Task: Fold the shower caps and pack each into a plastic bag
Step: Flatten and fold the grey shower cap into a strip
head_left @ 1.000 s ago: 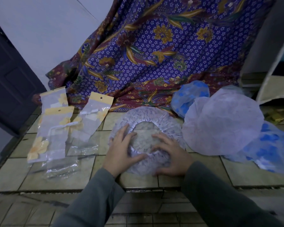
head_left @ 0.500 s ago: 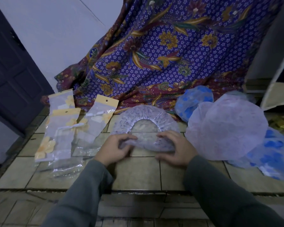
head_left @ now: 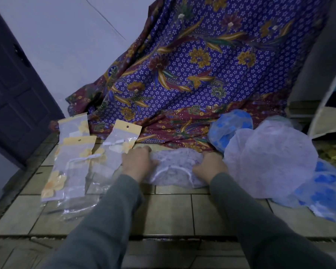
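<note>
The crumpled shower cap (head_left: 175, 167) at centre was pale lilac with a fine white lacy print and a white elastic edge. To its right lay a larger plain lilac cap (head_left: 270, 160), with blue-blotched translucent caps (head_left: 230, 126) beyond and beneath it. At left, clear plastic bags (head_left: 70, 167) bore yellow header strips and yellow flowers. The far draped cloth (head_left: 202, 74) was purple batik with white stars, gold blossoms and a maroon border. Both sleeves (head_left: 250, 220) were grey-green.

The shower cap (head_left: 175, 167) is thin, crinkled, translucent plastic with a white gathered hem. The bags (head_left: 70, 167) are clear glossy film with yellow paper-like headers. The floor (head_left: 173, 212) is smooth, dull-sheened tile. The patterned cloth (head_left: 192, 74) looks soft and matt.
</note>
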The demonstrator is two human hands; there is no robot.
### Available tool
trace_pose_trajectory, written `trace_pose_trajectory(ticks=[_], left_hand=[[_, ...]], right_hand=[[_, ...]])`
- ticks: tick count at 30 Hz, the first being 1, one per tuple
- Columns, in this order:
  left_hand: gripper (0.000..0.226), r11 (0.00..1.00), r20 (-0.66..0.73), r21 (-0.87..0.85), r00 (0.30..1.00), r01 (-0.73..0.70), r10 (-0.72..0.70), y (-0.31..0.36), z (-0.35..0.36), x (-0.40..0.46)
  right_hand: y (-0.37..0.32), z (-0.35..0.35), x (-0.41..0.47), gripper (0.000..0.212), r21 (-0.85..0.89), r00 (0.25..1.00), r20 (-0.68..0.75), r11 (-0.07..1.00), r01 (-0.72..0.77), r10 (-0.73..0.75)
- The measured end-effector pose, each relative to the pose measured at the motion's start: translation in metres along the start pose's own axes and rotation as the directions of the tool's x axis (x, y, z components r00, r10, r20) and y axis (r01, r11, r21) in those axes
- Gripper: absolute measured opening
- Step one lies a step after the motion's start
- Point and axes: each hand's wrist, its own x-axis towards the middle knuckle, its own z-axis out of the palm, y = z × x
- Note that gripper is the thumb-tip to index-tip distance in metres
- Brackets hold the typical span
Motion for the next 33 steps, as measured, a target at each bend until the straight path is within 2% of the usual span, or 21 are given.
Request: trace_pose_trajectory(ticks=[1,3,6,8,10,12,13,14,16,19,21,24,29,31,33], left_hand=[[0.045,0.993,-0.107,0.117,0.994,0.023,-0.010,0.008,0.006,-0.003],[0.039,0.977,-0.250,0.212,0.968,0.019,0.036,0.025,0.018,-0.015],[0.033,0.950,-0.305,0.203,0.907,-0.237,0.291,0.033,0.043,-0.019],[0.042,0.934,-0.267,0.163,0.897,-0.319,0.353,0.026,0.052,-0.013],[0.058,0.950,-0.189,0.107,0.932,-0.293,0.308,0.020,0.054,-0.010],[0.074,0.951,-0.087,0.110,0.951,-0.288,0.298,0.017,0.057,-0.009],[0.079,0.952,-0.052,0.112,0.955,-0.284,0.291,0.017,0.057,-0.010],[0.083,0.954,-0.038,0.122,0.959,-0.275,0.281,0.018,0.056,-0.010],[0.087,0.954,-0.025,0.153,0.964,-0.258,0.265,0.019,0.058,-0.010],[0.087,0.957,0.005,0.110,0.963,-0.269,0.270,0.012,0.069,-0.012],[0.085,0.961,0.010,0.027,0.962,-0.274,0.274,0.005,0.075,-0.012],[0.085,0.961,0.002,-0.036,0.962,-0.274,0.274,-0.001,0.078,-0.011],[0.088,0.963,0.035,-0.069,0.964,-0.261,0.264,-0.001,0.075,-0.010],[0.084,0.967,0.068,-0.078,0.966,-0.243,0.248,0.001,0.072,-0.010],[0.075,0.970,0.128,-0.072,0.962,-0.233,0.241,0.004,0.065,-0.007]], right_hand=[[-0.002,0.002,0.002,0.038,-0.037,1.000,-0.012,0.999,0.000,-0.001],[-0.002,0.004,0.005,0.038,-0.102,1.000,-0.027,0.995,0.010,-0.013],[-0.001,0.004,0.009,0.035,-0.179,0.999,-0.036,0.984,0.019,-0.026],[-0.001,0.002,0.009,0.038,-0.288,0.996,-0.067,0.957,0.036,-0.058],[-0.002,0.002,0.007,0.047,-0.424,0.971,-0.181,0.903,0.068,-0.158],[-0.008,0.007,0.001,0.049,-0.489,0.904,-0.297,0.862,0.132,-0.307],[-0.013,0.012,-0.001,0.044,-0.491,0.860,-0.326,0.847,0.202,-0.394],[-0.016,0.021,-0.001,0.036,-0.494,0.825,-0.320,0.825,0.275,-0.466],[-0.019,0.037,-0.002,0.033,-0.464,0.835,-0.212,0.804,0.372,-0.508],[-0.003,0.052,0.004,0.058,-0.371,0.912,0.012,0.845,0.384,-0.409],[0.011,0.057,0.006,0.074,-0.325,0.922,0.078,0.864,0.384,-0.380],[0.018,0.056,0.008,0.076,-0.254,0.936,0.120,0.901,0.352,-0.332],[0.022,0.052,0.014,0.060,-0.226,0.928,0.162,0.903,0.365,-0.335],[0.021,0.050,0.012,0.057,-0.232,0.924,0.142,0.896,0.380,-0.355],[0.019,0.049,0.007,0.068,-0.243,0.914,0.068,0.882,0.404,-0.400]])
